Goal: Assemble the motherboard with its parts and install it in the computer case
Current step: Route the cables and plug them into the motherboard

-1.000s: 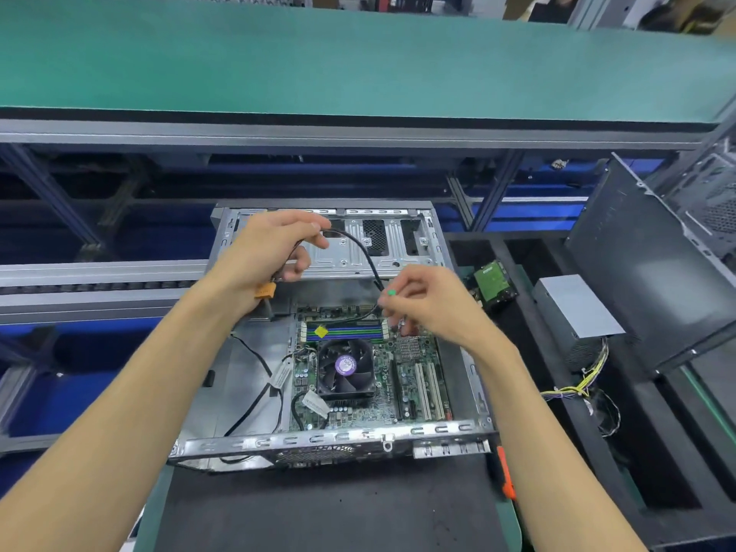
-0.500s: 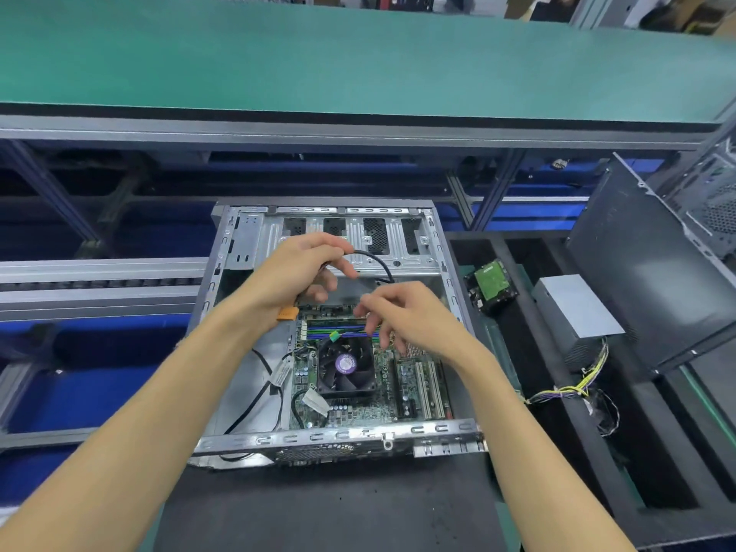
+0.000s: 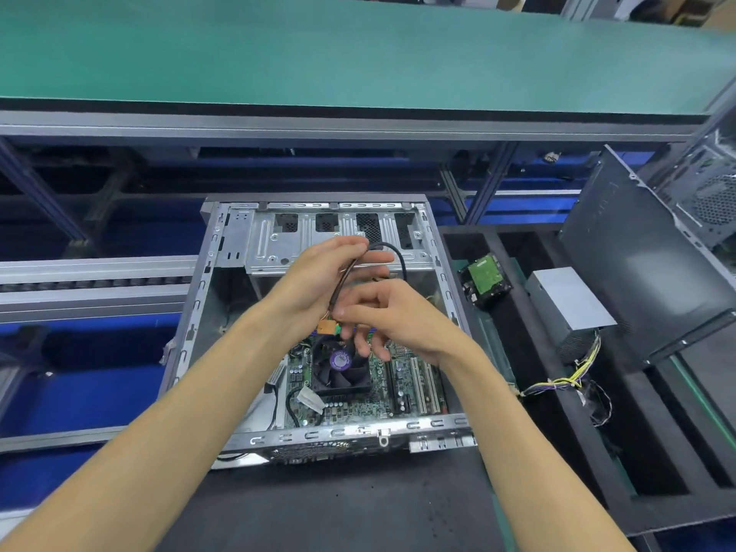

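Note:
An open metal computer case [image 3: 223, 249] lies on the dark mat. Inside it sits the green motherboard [image 3: 414, 382] with a black CPU fan [image 3: 340, 366]. My left hand [image 3: 318, 276] grips a looped black cable [image 3: 392, 253] whose orange connector [image 3: 325, 327] hangs below my palm. My right hand [image 3: 382, 312] pinches the same cable near that connector, right above the fan. Both hands hover together over the board's upper part and hide the memory slots.
A hard drive [image 3: 484, 278] with its green board up and a grey power supply [image 3: 567, 304] with yellow wires lie in the black foam tray on the right. A dark side panel [image 3: 645, 256] leans behind them. A green shelf [image 3: 358, 49] spans the back.
My two hands have come together at the centre of the case. The cable loop has risen with my left hand, and my right hand has moved left to the orange connector.

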A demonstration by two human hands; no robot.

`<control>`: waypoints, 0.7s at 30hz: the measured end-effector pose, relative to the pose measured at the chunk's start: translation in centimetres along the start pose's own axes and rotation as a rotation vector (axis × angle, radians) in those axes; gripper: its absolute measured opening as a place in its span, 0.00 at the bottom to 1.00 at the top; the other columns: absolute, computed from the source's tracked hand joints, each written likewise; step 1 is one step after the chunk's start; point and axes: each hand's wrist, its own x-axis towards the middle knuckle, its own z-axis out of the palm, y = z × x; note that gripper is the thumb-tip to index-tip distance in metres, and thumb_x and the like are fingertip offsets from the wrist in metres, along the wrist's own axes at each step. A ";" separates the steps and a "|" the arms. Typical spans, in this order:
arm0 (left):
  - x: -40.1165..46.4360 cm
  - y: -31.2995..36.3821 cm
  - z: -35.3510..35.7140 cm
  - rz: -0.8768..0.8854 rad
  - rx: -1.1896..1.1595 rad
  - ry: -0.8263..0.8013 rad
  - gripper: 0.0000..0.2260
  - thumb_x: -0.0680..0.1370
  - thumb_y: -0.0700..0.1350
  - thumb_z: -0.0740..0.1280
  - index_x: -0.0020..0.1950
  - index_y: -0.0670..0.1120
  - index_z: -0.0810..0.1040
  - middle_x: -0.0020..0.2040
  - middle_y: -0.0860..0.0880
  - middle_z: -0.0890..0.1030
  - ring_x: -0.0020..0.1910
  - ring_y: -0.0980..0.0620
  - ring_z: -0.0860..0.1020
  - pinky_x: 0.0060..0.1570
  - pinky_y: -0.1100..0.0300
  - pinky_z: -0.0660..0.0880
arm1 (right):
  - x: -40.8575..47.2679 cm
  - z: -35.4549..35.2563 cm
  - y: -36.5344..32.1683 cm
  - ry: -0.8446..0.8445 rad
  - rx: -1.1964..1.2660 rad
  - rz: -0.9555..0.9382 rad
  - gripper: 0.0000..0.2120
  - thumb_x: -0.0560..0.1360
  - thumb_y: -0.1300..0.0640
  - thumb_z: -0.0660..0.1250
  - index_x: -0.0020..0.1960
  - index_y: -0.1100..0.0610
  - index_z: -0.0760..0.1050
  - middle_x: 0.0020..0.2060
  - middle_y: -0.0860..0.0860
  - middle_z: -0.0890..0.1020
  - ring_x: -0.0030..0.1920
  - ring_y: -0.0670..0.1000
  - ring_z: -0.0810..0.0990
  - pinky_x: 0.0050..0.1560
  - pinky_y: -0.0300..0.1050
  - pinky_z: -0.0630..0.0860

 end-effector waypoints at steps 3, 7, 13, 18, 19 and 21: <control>-0.1 0.2 -0.7 -0.055 0.031 -0.047 0.09 0.84 0.44 0.61 0.59 0.41 0.75 0.57 0.43 0.85 0.49 0.50 0.85 0.38 0.61 0.80 | 0.0 -0.5 0.1 0.030 0.142 -0.019 0.06 0.78 0.58 0.69 0.43 0.55 0.83 0.35 0.54 0.82 0.28 0.49 0.76 0.20 0.37 0.68; 0.0 0.2 -1.4 -0.012 -0.044 -0.059 0.04 0.83 0.37 0.61 0.52 0.44 0.73 0.52 0.42 0.85 0.48 0.47 0.85 0.39 0.60 0.81 | 0.0 -1.3 0.0 0.060 0.164 -0.006 0.09 0.80 0.55 0.68 0.42 0.56 0.82 0.36 0.55 0.82 0.30 0.50 0.77 0.21 0.37 0.70; 0.5 0.9 -3.6 0.018 0.600 0.170 0.05 0.81 0.39 0.61 0.50 0.44 0.76 0.33 0.47 0.84 0.32 0.51 0.81 0.34 0.62 0.79 | 0.4 -2.8 1.1 0.452 -0.236 0.057 0.15 0.84 0.54 0.62 0.41 0.58 0.78 0.27 0.47 0.79 0.25 0.47 0.75 0.21 0.38 0.70; 0.9 0.6 -6.0 -0.251 1.477 0.066 0.09 0.82 0.41 0.55 0.50 0.49 0.74 0.33 0.47 0.84 0.29 0.50 0.81 0.39 0.58 0.79 | 0.4 -3.7 2.3 0.666 -0.345 -0.018 0.16 0.83 0.51 0.63 0.40 0.55 0.79 0.29 0.48 0.81 0.26 0.47 0.78 0.25 0.41 0.73; 0.9 0.5 -6.4 -0.296 1.608 0.076 0.09 0.80 0.40 0.55 0.50 0.47 0.75 0.33 0.48 0.83 0.30 0.49 0.81 0.41 0.57 0.80 | 0.5 -3.9 2.5 0.695 -0.396 -0.031 0.16 0.83 0.50 0.63 0.39 0.54 0.79 0.30 0.49 0.81 0.28 0.48 0.79 0.28 0.44 0.75; 0.7 0.3 -7.2 -0.366 1.844 0.107 0.10 0.77 0.39 0.58 0.52 0.44 0.77 0.35 0.48 0.82 0.33 0.48 0.82 0.42 0.57 0.78 | 0.5 -4.3 2.8 0.738 -0.459 -0.049 0.16 0.82 0.48 0.63 0.39 0.52 0.79 0.32 0.49 0.82 0.33 0.50 0.81 0.35 0.51 0.80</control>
